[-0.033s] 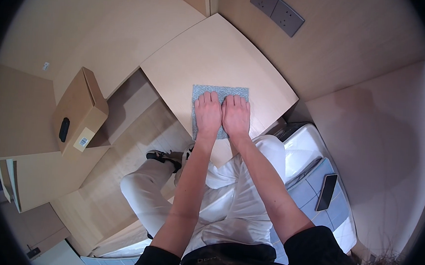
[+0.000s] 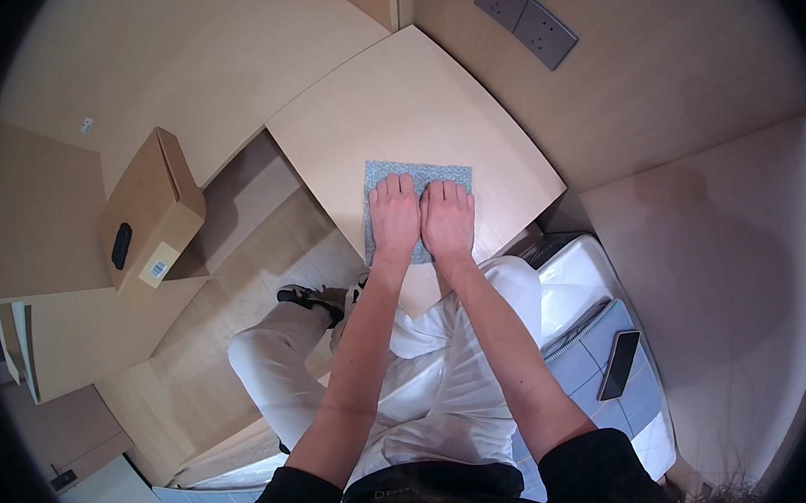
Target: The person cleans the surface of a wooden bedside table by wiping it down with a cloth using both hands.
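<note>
A square grey cloth point(image 2: 418, 173) lies flat on a small light wooden table point(image 2: 356, 127) in front of me. My left hand point(image 2: 394, 221) and my right hand point(image 2: 448, 223) rest palm down on it, side by side with the thumbs nearly touching. The fingers are stretched out and point away from me, and neither hand holds anything. The hands cover the near part of the cloth; its far edge shows beyond the fingertips. My legs in light trousers are under the table's near edge.
A closed cardboard box point(image 2: 149, 206) sits on a wooden ledge to the left. Grey wall sockets point(image 2: 522, 17) are above the table. To my right, a dark phone point(image 2: 619, 363) and a spiral notebook point(image 2: 580, 329) lie on a pale checked surface. A shoe point(image 2: 311, 296) rests on the wood floor.
</note>
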A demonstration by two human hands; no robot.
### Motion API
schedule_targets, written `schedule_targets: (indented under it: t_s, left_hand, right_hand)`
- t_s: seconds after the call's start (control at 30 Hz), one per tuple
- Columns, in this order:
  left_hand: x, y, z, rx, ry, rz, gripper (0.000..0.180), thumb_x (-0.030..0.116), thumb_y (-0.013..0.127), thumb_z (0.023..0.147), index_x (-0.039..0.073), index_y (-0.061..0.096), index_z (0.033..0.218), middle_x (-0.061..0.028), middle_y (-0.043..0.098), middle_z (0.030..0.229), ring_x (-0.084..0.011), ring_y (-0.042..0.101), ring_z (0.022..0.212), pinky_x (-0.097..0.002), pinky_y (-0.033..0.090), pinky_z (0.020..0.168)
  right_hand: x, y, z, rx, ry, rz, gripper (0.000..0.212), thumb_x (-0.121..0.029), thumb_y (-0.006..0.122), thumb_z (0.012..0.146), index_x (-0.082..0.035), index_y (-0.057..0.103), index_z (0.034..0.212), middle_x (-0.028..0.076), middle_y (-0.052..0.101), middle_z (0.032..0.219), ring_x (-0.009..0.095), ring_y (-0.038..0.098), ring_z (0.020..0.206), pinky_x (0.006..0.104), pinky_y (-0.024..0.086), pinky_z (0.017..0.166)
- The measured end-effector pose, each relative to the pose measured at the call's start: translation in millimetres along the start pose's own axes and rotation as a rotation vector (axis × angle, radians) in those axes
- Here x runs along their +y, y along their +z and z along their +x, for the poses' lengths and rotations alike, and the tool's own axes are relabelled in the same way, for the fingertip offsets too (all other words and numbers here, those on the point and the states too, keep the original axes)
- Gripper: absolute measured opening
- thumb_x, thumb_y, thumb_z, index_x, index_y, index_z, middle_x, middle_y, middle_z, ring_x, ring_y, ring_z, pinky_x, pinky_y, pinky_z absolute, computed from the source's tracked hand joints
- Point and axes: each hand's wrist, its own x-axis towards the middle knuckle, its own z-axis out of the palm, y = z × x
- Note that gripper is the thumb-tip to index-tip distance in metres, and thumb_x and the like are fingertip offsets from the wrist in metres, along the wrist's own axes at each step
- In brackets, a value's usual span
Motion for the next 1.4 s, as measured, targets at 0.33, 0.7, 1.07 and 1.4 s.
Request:
schedule_targets:
  t_s: [0.33,0.7,1.07,1.4]
  left_hand:
    - [-0.2,3.9,2.6,-0.012,-0.032,-0.047,0.016,0.021,0.066,0.093,0.007,0.06,0.1,-0.0124,0.062,0.1,-0.0306,0.062,0.1,-0.044,0.047,0.09]
    - [1.5,4.8,7.6,-0.021,-0.058,-0.054,0.015,0.019,0.066,0.092,0.007,0.061,0.099,-0.0126,0.063,0.098,-0.0307,0.064,0.098,-0.0439,0.049,0.089]
    - [2.4,6.0,14.0,0.027,-0.064,-0.056,0.013,0.018,0.067,0.092,0.008,0.06,0.096,-0.0125,0.063,0.096,-0.0311,0.064,0.096,-0.0439,0.048,0.087]
    - [0.2,15.5,22.5,0.041,-0.059,-0.009,0.014,0.02,0.066,0.091,0.01,0.059,0.096,-0.0095,0.063,0.096,-0.0275,0.064,0.095,-0.042,0.047,0.085]
  right_hand:
    - [1.0,2.4,4.0,-0.006,0.005,-0.016,0.014,-0.023,0.059,0.1,-0.009,0.062,0.097,0.011,0.064,0.098,0.03,0.062,0.1,0.0444,0.046,0.09]
    - [3.6,7.0,7.7,0.018,-0.003,-0.031,0.015,-0.022,0.06,0.099,-0.009,0.063,0.094,0.011,0.066,0.094,0.03,0.064,0.096,0.0441,0.048,0.088]
    - [3.5,8.3,15.8,0.019,0.007,-0.021,0.014,-0.022,0.061,0.099,-0.009,0.062,0.093,0.012,0.067,0.092,0.031,0.066,0.094,0.0445,0.049,0.087]
    - [6.1,14.6,26.3,0.058,0.003,0.021,0.014,-0.02,0.062,0.099,-0.008,0.062,0.093,0.013,0.069,0.089,0.033,0.067,0.09,0.0457,0.051,0.085]
